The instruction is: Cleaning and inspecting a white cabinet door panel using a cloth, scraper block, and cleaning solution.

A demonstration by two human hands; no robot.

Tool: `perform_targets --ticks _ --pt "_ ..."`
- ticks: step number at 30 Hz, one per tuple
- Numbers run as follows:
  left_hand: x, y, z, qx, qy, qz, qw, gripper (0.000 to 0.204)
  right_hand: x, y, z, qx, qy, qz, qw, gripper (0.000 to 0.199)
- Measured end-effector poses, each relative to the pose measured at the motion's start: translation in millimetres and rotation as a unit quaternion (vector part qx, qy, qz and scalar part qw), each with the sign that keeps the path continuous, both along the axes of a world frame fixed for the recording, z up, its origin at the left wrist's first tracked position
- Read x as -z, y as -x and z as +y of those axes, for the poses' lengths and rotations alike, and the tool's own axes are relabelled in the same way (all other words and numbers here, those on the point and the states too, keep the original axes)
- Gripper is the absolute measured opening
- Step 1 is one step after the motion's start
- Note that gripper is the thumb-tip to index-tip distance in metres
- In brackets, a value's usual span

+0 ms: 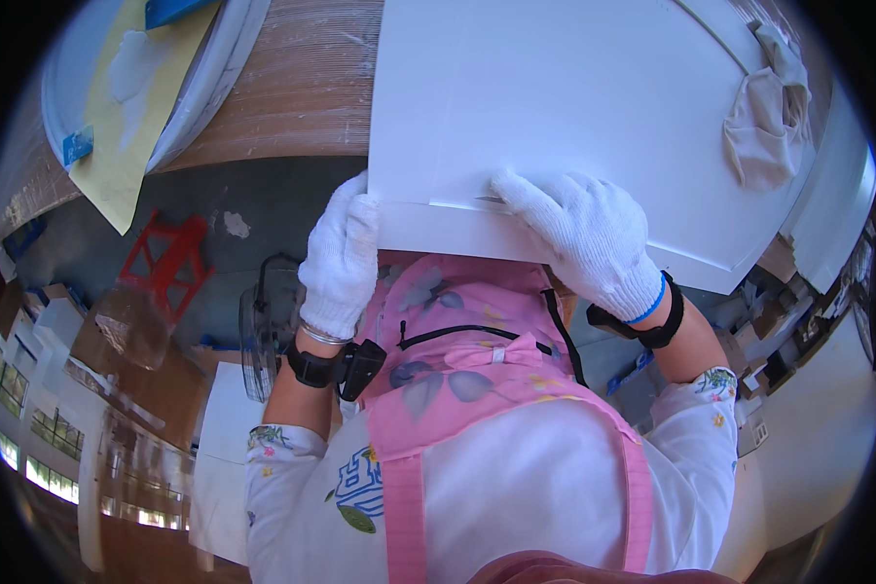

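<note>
A large white panel [555, 107] lies in front of me, with a narrow raised strip along its near edge. My left hand [341, 258], in a white knitted glove, is closed at the panel's near left corner, fingertips against its side edge. My right hand [589, 234], gloved the same way, rests over the near edge with its fingers bent. A thin grey sliver [493, 200] shows under the fingertips of my right hand; its kind is too small to tell. The right palm is hidden from view.
A beige cloth [764, 127] lies on the panel's far right. At the far left, a yellow sheet [131, 107] with white paste and blue pieces sits on a round white lid or tub [200, 107]. A red stool [170, 263] and black fan [256, 336] stand below left.
</note>
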State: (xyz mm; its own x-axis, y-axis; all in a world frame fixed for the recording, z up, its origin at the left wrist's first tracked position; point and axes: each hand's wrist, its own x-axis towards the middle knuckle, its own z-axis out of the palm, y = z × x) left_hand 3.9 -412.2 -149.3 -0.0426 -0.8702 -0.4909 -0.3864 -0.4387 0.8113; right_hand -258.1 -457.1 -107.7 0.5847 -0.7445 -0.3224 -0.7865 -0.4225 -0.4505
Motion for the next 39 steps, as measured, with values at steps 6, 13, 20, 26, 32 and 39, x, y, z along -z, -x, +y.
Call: perform_targets --ticks 6,13,20,26,32,39 --pt "-0.5 -10.5 7.9 -0.059 -0.038 0.093 0.993 0.056 -10.3 -23.5 -10.5 0.023 -0.051 -0.008 0.998 0.044" --pt "0.2 -8.0 16.2 -0.09 -0.134 0.177 0.971 0.047 -10.4 -35.8 15.0 0.152 -0.063 -0.093 0.982 0.017" --pt "2.6 -7.6 18.2 -0.071 -0.11 0.2 0.971 0.043 -14.3 -37.1 54.2 0.288 0.038 -0.107 0.951 0.018" --pt "1.8 11.1 7.5 0.032 -0.16 0.225 0.96 0.041 -4.0 -40.1 95.9 0.439 0.095 -0.109 0.887 0.021" --pt "-11.8 1.9 -32.0 0.339 0.054 -0.12 0.932 0.035 6.0 -64.4 126.1 0.519 0.132 -0.048 0.843 0.03" --pt "-17.6 20.5 -101.5 0.265 0.374 -0.107 0.882 0.033 10.8 -103.2 118.3 0.475 0.136 -0.036 0.869 0.053"
